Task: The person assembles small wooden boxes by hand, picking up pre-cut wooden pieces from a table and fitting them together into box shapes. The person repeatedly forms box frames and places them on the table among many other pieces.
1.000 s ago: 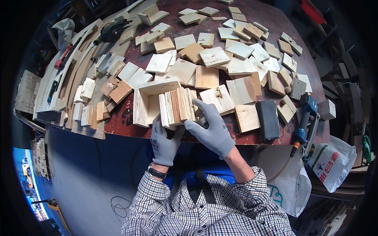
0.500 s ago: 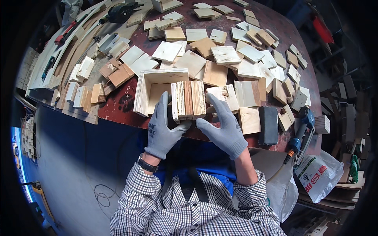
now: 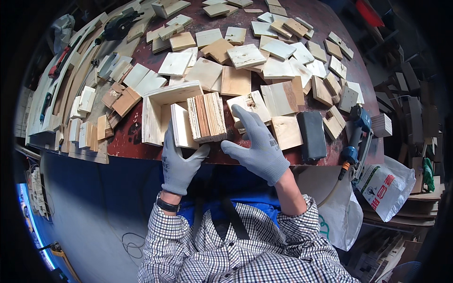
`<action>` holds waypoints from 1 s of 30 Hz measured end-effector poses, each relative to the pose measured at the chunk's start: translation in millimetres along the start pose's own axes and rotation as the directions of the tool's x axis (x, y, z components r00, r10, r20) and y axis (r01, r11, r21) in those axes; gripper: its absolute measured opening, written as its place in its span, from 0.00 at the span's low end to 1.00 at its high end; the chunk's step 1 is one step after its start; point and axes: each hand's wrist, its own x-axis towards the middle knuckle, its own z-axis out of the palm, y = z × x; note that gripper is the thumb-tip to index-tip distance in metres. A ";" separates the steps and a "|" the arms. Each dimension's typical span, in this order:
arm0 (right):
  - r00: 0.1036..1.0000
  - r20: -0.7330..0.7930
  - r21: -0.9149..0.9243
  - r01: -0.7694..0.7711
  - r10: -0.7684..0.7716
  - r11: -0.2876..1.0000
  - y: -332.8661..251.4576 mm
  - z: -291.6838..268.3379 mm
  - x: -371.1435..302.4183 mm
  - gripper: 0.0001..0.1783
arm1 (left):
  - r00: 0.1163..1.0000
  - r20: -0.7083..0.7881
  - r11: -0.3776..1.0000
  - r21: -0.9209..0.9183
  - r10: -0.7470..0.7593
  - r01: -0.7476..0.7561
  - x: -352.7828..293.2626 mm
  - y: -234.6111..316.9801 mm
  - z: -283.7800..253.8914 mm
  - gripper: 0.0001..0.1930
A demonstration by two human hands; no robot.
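My left hand (image 3: 181,167), in a grey glove, grips one pale plywood piece (image 3: 182,126) between thumb and fingers. Just right of that piece a stack of plywood pieces (image 3: 208,119) stands on edge, slightly tilted. My right hand (image 3: 258,146), gloved too, is open at the stack's right side with thumb and fingers apart, holding nothing. Behind the left piece is an open-topped plywood box (image 3: 150,118) near the table's front edge. The fingertips of my left hand are partly hidden by the piece.
Loose wooden pieces (image 3: 246,56) cover much of the dark red table (image 3: 127,137). To the right lie a dark grey block (image 3: 312,136) and a blue air nailer (image 3: 357,132) with a hose. A black power tool (image 3: 118,28) and long boards (image 3: 42,113) are at left.
One pale piece has come away from the stack's left side in my left hand. My right hand has drawn slightly away from the stack. The whole view has shifted a little.
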 end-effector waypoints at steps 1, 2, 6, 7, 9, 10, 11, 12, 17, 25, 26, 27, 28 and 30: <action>1.000 0.006 0.015 -0.021 0.021 1.000 -0.6 -0.6 -2.3 0.49 | 1.000 0.005 1.000 0.026 0.013 -0.013 -0.3 -0.1 -0.1 0.53; 0.999 0.020 0.030 -0.037 0.037 0.999 -2.8 -2.2 -3.7 0.48 | 1.000 0.002 0.998 0.053 0.023 -0.023 -0.9 -0.6 -0.6 0.53; 0.999 -0.004 0.031 -0.045 0.045 0.999 7.3 -6.8 -11.2 0.48 | 0.999 0.035 0.996 0.085 0.001 -0.004 -0.7 -2.8 -0.5 0.55; 0.999 0.000 0.025 -0.032 0.032 0.999 8.1 -9.8 -10.7 0.48 | 0.999 0.029 0.990 0.135 0.040 -0.043 0.0 -3.1 -0.2 0.55; 1.000 -0.001 0.010 -0.013 0.013 1.000 6.3 -18.7 -9.9 0.47 | 0.992 0.033 0.966 0.227 0.119 -0.123 2.3 0.7 3.7 0.56; 0.999 0.001 0.003 -0.039 0.039 0.999 0.1 -23.1 -10.2 0.44 | 0.995 0.023 0.976 0.195 0.094 -0.096 1.1 6.9 5.1 0.54; 0.998 -0.043 0.039 -0.040 0.041 0.998 -1.1 -29.9 -10.9 0.42 | 0.994 0.013 0.970 0.217 0.109 -0.109 0.1 6.1 7.3 0.55; 0.995 -0.089 0.074 -0.039 0.045 0.997 -1.0 -37.2 -11.3 0.40 | 0.992 0.005 0.963 0.239 0.124 -0.122 -1.3 2.4 6.6 0.55; 0.873 -0.440 -0.511 -0.050 -0.211 0.858 30.2 -79.2 -21.5 0.28 | 0.987 0.021 0.947 0.281 0.158 -0.157 -1.3 -7.9 5.4 0.50; 0.939 -0.302 -0.810 -0.163 -0.163 0.564 32.8 -18.5 3.3 0.47 | 0.978 0.010 0.937 0.285 0.209 -0.204 -0.1 -13.6 11.3 0.36; 0.949 -0.289 -0.812 -0.172 -0.129 0.558 38.3 -8.8 9.3 0.50 | 0.982 0.005 0.951 0.251 0.187 -0.182 0.1 -15.5 10.8 0.35; 0.942 -0.306 -0.803 -0.177 -0.138 0.568 40.8 -1.7 10.3 0.49 | 0.982 0.017 0.946 0.268 0.187 -0.185 -0.2 -14.8 9.3 0.35; 0.941 -0.319 -0.787 -0.197 -0.112 0.585 41.6 -0.4 8.0 0.48 | 0.982 0.028 0.940 0.284 0.187 -0.188 -0.5 -13.5 8.1 0.35; 0.933 -0.343 -0.757 -0.204 -0.112 0.621 39.3 3.6 6.0 0.49 | 0.975 0.037 0.920 0.326 0.220 -0.220 -1.2 -11.1 7.6 0.35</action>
